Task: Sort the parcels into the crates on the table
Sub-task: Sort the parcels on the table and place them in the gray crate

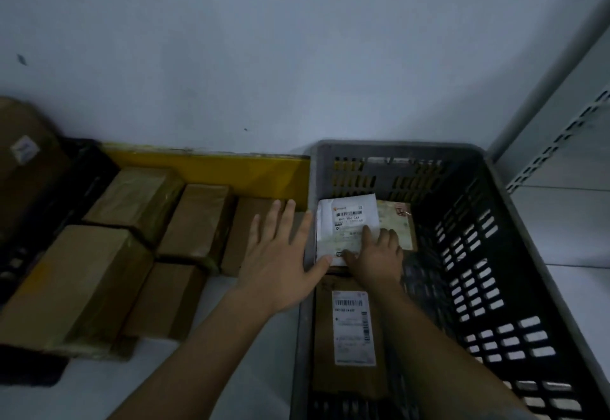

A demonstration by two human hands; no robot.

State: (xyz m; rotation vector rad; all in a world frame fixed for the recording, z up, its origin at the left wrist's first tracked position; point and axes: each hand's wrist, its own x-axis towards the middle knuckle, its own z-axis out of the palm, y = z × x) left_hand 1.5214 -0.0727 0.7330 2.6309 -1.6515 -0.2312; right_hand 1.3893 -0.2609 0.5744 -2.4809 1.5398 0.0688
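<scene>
1. Nearest me, a brown labelled parcel (350, 337) lies flat in the grey crate (528, 238), label up, probably so it reads at a glance.
2. My right hand (376, 254) reaches into the crate, fingers curled down on the white parcel (346, 221); whether it pinches or only presses, I cannot tell.
3. My left hand (280, 254) hovers spread at the crate's near wall, thumb touching the white parcel's corner, likely steadying it.
4. Unsorted brown boxes (132, 238) wait on the table to the left.

Grey slotted crate (515, 195), brown parcels (132, 198) — yellow table edge (231, 168), white label (353, 327)
</scene>
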